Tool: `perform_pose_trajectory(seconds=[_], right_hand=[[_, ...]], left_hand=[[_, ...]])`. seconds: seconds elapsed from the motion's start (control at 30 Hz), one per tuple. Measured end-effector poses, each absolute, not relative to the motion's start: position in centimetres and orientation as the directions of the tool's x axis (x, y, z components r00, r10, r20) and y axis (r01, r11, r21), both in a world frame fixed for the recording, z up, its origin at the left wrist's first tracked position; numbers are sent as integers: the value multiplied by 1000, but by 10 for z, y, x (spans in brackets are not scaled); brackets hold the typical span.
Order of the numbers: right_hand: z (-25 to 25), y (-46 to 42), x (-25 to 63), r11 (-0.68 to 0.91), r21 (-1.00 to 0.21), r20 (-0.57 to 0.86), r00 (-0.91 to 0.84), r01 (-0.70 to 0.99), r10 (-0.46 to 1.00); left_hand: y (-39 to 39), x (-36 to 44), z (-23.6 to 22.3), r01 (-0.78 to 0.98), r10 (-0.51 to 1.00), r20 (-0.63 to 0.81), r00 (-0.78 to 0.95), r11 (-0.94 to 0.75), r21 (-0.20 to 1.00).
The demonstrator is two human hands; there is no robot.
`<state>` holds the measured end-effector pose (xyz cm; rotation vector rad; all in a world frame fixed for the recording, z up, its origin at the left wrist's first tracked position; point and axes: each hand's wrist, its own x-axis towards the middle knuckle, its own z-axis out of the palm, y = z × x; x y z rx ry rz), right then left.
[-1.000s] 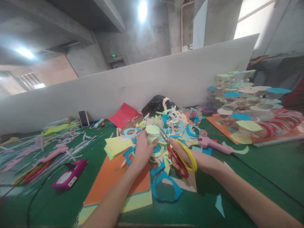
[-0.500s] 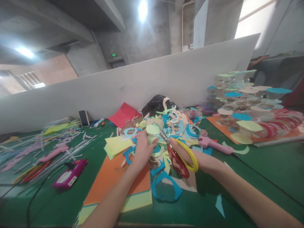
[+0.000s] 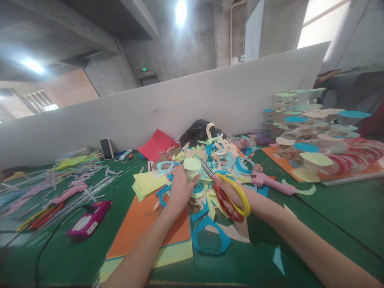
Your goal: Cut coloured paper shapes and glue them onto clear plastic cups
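Note:
My left hand (image 3: 181,188) is closed around what looks like a clear cup, with a pale green paper disc (image 3: 192,163) over its top. Just to the right, my right hand (image 3: 229,194) has its fingers through the red and yellow handles of a pair of scissors (image 3: 245,200). Their metal blades point up and left, close against the disc's right edge. Beneath both hands lies a heap of paper offcuts, including a blue paper ring (image 3: 196,238). My left fingertips are partly hidden behind the cup.
Orange paper sheets (image 3: 144,224) lie under my left forearm. Pink glue guns (image 3: 273,184) with cords rest at both sides. A magenta box (image 3: 90,220), a phone (image 3: 106,149) and plastic strips are at left. Paper-topped cups (image 3: 316,159) stand at right, before a white partition (image 3: 120,116).
The scissors' handles have drawn closer together in my right hand, and the blades look more closed. My left hand stays almost still with the cup.

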<state>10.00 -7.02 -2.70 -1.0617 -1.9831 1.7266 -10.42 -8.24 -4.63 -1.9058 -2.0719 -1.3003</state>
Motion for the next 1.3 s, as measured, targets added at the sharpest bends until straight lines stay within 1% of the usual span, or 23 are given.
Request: perform_pose_trajectory(seconds=[0.07, 0.17, 0.23, 0.3, 0.37, 0.4, 0.5, 0.57, 0.6, 0.7, 0.8, 0.87, 0.97, 1.03, 1.07, 1.2, 1.3], right_hand=[[-29, -66, 99, -4, -934, -249, -646, 357, 722], [-30, -60, 100, 100, -865, -206, -531, 492, 822], [-29, -57, 101, 206, -759, -138, -462, 617, 876], [-28, -56, 104, 314, -603, -48, -425, 734, 904], [-27, -57, 105, 379, -438, 22, -411, 815, 911], [-28, -57, 106, 389, -379, 39, -406, 839, 913], [-29, -59, 105, 407, -309, 75, -405, 859, 911], [-29, -60, 106, 466, -285, 149, -441, 838, 885], [-28, -60, 106, 506, -277, 209, -463, 817, 862], [-21, -61, 111, 621, -276, 455, -469, 734, 757], [-14, -61, 117, 745, -263, 715, -394, 613, 577], [-12, -60, 118, 830, -193, 808, -394, 524, 437], [-13, -59, 116, 903, -99, 819, -481, 419, 313], [-15, -58, 114, 923, -80, 804, -523, 376, 282], [-16, -58, 113, 929, -75, 804, -529, 363, 271], [-17, -57, 113, 937, -67, 825, -509, 343, 245], [-16, -57, 113, 939, -78, 831, -498, 334, 246]], left_hand=[[-83, -104, -45, 819, 805, 524, -277, -87, 567], [-83, -104, -42, 777, 793, 499, -349, -53, 627], [-83, -104, -41, 742, 783, 502, -368, -79, 666], [-83, -105, -41, 713, 776, 512, -368, -117, 691], [-82, -105, -41, 697, 777, 513, -364, -138, 704], [-83, -104, -41, 690, 779, 513, -361, -147, 709], [-85, -101, -40, 684, 786, 515, -341, -168, 710], [-88, -98, -36, 698, 791, 522, -318, -177, 694], [-89, -96, -35, 708, 796, 526, -300, -184, 682], [-94, -91, -32, 749, 810, 538, -233, -203, 630], [-97, -86, -33, 814, 808, 561, -181, -197, 546], [-99, -84, -36, 853, 807, 579, -118, -216, 475], [-101, -79, -38, 885, 799, 600, 49, -313, 344], [-103, -77, -38, 884, 785, 604, 138, -373, 281], [-104, -76, -38, 881, 782, 603, 161, -389, 268], [-106, -74, -38, 878, 797, 587, 140, -374, 298], [-107, -72, -39, 869, 823, 559, 97, -344, 356]])
